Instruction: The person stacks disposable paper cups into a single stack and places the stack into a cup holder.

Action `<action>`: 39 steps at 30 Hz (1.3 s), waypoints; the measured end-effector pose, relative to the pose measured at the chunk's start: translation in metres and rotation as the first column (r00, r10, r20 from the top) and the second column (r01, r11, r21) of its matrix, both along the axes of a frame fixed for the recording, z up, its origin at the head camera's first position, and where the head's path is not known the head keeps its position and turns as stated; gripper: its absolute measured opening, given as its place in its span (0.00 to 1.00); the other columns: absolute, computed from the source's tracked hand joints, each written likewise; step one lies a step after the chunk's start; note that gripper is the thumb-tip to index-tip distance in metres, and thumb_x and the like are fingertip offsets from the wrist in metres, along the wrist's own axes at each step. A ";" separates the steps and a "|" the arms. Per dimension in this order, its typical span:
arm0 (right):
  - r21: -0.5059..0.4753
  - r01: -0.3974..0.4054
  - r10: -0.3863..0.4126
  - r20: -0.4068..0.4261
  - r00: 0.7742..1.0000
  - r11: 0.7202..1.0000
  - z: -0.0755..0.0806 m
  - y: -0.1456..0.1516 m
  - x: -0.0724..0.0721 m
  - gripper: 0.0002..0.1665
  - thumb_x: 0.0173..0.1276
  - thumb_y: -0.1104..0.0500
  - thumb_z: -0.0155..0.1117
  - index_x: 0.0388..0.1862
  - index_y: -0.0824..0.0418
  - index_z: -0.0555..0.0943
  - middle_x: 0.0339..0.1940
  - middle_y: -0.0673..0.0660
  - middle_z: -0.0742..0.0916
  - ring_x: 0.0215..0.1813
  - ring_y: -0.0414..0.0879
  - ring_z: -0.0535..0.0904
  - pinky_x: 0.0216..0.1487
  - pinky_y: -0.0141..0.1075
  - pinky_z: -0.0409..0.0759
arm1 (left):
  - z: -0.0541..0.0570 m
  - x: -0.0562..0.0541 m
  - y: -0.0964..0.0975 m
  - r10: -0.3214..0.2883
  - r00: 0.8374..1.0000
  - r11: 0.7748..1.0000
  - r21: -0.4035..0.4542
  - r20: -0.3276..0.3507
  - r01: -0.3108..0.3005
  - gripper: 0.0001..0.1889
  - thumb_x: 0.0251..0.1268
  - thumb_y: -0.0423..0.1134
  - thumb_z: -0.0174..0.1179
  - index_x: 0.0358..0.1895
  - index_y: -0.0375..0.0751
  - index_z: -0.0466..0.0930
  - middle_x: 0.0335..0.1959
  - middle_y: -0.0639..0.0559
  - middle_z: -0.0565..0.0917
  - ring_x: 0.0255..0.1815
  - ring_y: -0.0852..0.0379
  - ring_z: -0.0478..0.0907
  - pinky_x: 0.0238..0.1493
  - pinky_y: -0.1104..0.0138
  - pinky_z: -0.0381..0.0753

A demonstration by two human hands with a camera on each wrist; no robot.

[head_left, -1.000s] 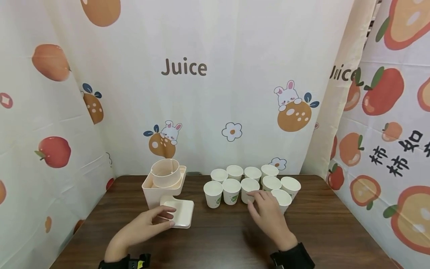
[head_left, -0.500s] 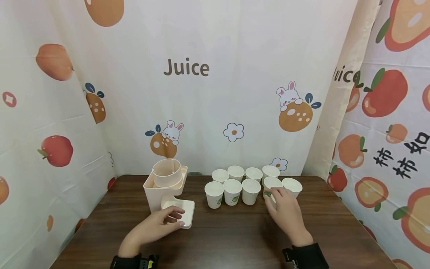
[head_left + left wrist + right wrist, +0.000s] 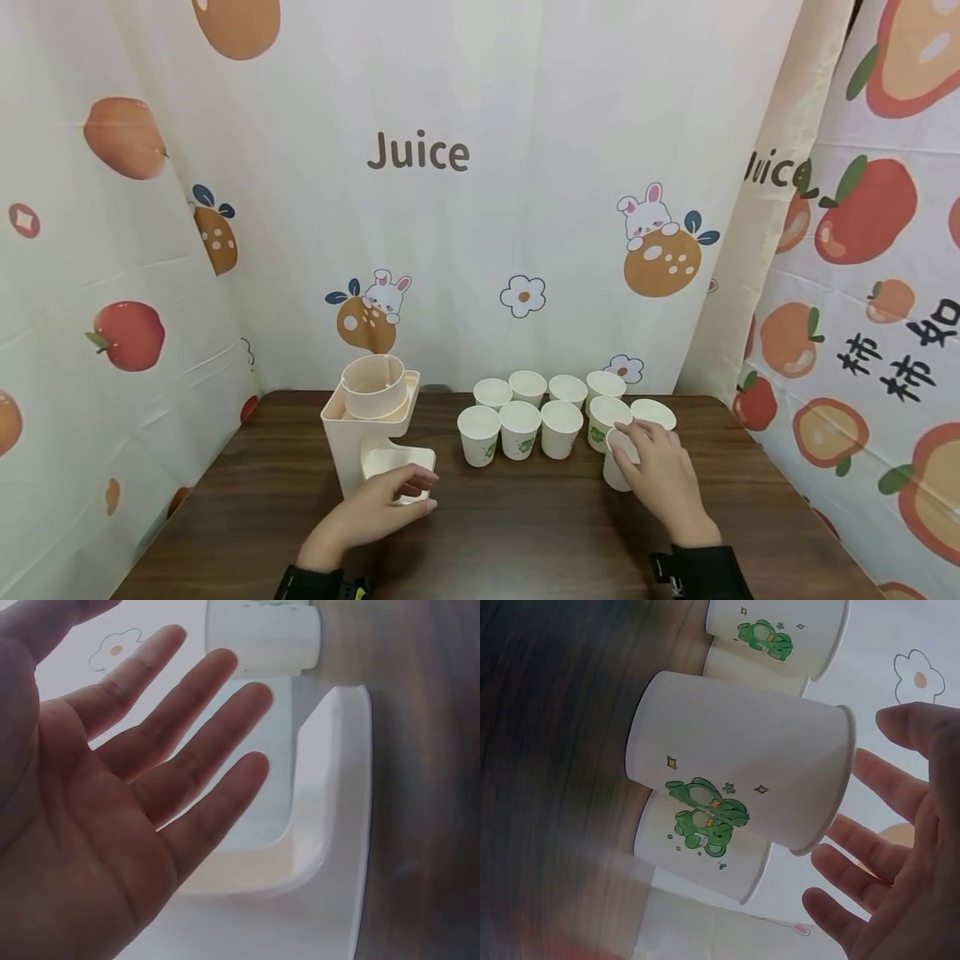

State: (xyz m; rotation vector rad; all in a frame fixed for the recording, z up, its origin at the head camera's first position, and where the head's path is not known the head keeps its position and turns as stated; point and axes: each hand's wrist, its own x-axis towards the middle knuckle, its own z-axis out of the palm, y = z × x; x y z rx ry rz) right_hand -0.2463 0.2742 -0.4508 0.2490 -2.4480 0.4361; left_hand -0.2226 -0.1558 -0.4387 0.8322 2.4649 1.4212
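My right hand [image 3: 660, 471] is at the front right paper cup [image 3: 615, 468], a white one with a green bear print. In the right wrist view this paper cup [image 3: 742, 750] lies ahead of the spread thumb and fingers [image 3: 874, 840]. The index fingertip is beside the rim; contact is unclear. My left hand [image 3: 378, 508] hovers in front of a cream dispenser-like appliance [image 3: 347, 446], partly covering its low tray [image 3: 416, 458]. Nothing is in the left hand, whose fingers [image 3: 202, 750] are spread in the left wrist view.
Several more white paper cups [image 3: 519, 433] stand in two rows at the back of the brown table [image 3: 517, 533]. A round cream container [image 3: 372, 387] sits on top of the appliance. Curtains with fruit prints [image 3: 465, 250] enclose the table on the back and sides.
My right hand has moved right, from the middle front cup to the front right one. The left hand has shifted right along the tray. The front right cup seems slightly displaced to the left.
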 end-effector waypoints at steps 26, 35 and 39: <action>-0.021 -0.049 0.051 0.111 0.992 0.999 -0.007 0.001 -0.004 0.17 0.70 0.55 0.68 0.57 0.55 0.85 0.61 0.72 0.80 0.62 0.73 0.71 0.54 0.69 0.68 | -0.026 -0.006 0.036 0.020 0.988 0.999 -0.036 -0.154 -0.026 0.23 0.72 0.50 0.61 0.63 0.43 0.74 0.61 0.44 0.79 0.61 0.43 0.76 0.58 0.43 0.73; -0.021 -0.033 0.036 0.145 0.989 0.999 -0.007 0.000 -0.003 0.16 0.71 0.54 0.68 0.55 0.55 0.85 0.62 0.74 0.79 0.62 0.75 0.70 0.56 0.69 0.67 | -0.030 -0.010 0.042 0.031 0.988 0.998 -0.045 -0.152 -0.038 0.22 0.72 0.48 0.62 0.63 0.43 0.75 0.60 0.45 0.79 0.61 0.42 0.76 0.57 0.44 0.75; -0.014 -0.028 0.030 0.155 0.987 1.000 -0.003 -0.001 0.000 0.15 0.70 0.54 0.68 0.54 0.55 0.86 0.62 0.74 0.78 0.62 0.75 0.71 0.56 0.69 0.67 | -0.030 -0.011 0.044 0.034 0.988 0.998 -0.048 -0.150 -0.042 0.22 0.72 0.48 0.62 0.64 0.43 0.74 0.60 0.46 0.79 0.61 0.41 0.76 0.57 0.44 0.75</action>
